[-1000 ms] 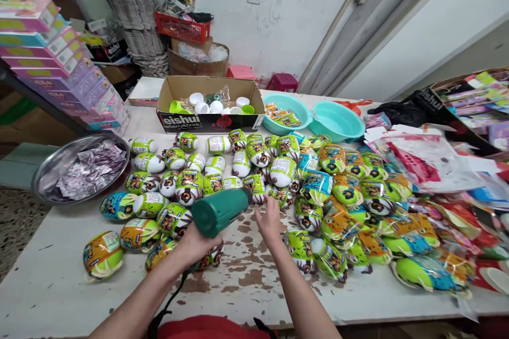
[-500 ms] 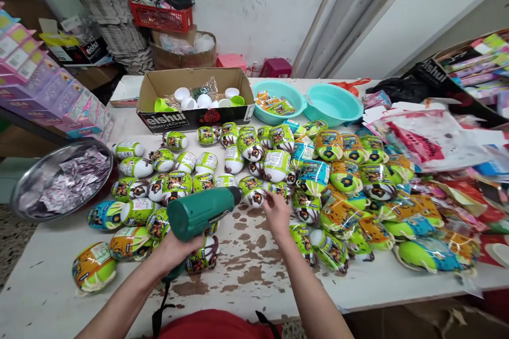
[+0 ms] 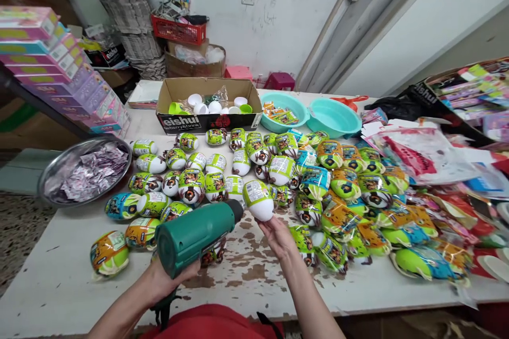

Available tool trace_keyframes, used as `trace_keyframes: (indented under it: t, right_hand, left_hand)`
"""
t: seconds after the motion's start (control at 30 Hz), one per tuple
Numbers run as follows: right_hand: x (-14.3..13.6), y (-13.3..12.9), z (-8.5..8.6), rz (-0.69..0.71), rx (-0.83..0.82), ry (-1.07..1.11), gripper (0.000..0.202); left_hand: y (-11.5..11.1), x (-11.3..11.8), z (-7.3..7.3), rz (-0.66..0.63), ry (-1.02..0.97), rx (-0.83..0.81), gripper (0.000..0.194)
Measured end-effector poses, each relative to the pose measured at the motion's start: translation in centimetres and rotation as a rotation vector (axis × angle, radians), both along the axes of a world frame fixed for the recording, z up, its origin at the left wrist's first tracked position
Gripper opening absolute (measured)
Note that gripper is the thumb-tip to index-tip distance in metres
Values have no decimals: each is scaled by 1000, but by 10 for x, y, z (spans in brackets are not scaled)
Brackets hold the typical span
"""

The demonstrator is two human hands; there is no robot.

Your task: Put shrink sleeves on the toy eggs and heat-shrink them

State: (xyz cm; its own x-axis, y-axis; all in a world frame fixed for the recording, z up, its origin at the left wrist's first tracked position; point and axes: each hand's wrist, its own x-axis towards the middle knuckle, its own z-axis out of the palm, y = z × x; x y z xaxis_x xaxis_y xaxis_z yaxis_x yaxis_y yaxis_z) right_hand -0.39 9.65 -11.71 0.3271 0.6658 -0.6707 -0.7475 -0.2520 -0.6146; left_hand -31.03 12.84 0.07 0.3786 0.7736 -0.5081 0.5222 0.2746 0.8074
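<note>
A green heat gun (image 3: 194,233) is gripped in my left hand (image 3: 167,278), its dark nozzle end pointing right. My right hand (image 3: 279,239) supports a white plastic egg (image 3: 259,199) with a green printed wrap, its fingertips under the egg's lower end. The egg is raised, with the nozzle close to its left side. A barcode label shows on the wrap. Behind and left of the heat gun lie several similar green-wrapped eggs (image 3: 191,186). To the right of my right hand, wrapped eggs in green, orange and blue (image 3: 341,216) are heaped.
A metal bowl of small sachets (image 3: 126,174) stands at left. At the back are a cardboard box (image 3: 207,123) with white and green cups and two turquoise basins (image 3: 336,130). Stacked pink boxes (image 3: 85,90) rise at far left; plastic packaging (image 3: 421,156) lies at right.
My right hand has turned palm-up, and the egg is higher and rotated, showing its barcode side. The heat gun has shifted slightly lower. The camera view has swung slightly left.
</note>
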Motion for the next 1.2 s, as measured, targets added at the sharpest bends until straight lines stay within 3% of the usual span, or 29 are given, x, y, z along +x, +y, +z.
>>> trace_keyframes:
  t: [0.1,0.3,0.4,0.5,0.63,0.77,0.93,1.03,1.13,1.2]
  right_hand:
    - [-8,-1,1,32,30,-88,34]
    - [4,-8,23,145,177,-813,27]
    - [17,-9,36,281,242,-984,20]
    - [21,-9,36,337,227,-828,23]
    - [14,-8,22,195,142,-551,42]
    - [1,3,11,212,89,-450,46]
    - [-25,47,9,138,126,-399,46]
    - [-34,89,18,227,269,-475,52]
    - [-14,129,34,320,314,-891,50]
    - [15,152,45,309,127,-1367,49]
  left_hand:
    - [-6,-5,3,-54,-58,-18,39]
    - [2,-24,13,8,-169,-117,29]
    - [10,-29,14,63,-224,-193,24]
    - [10,-27,14,122,-320,-260,24]
    - [-3,-24,15,156,-331,-315,21]
    - [-7,-25,16,184,-325,-239,21]
    - [6,-24,13,248,-217,-102,26]
    - [15,-15,11,218,-244,-85,26]
    - [27,-3,6,289,-268,-62,26]
    - [35,4,0,331,-253,-52,28]
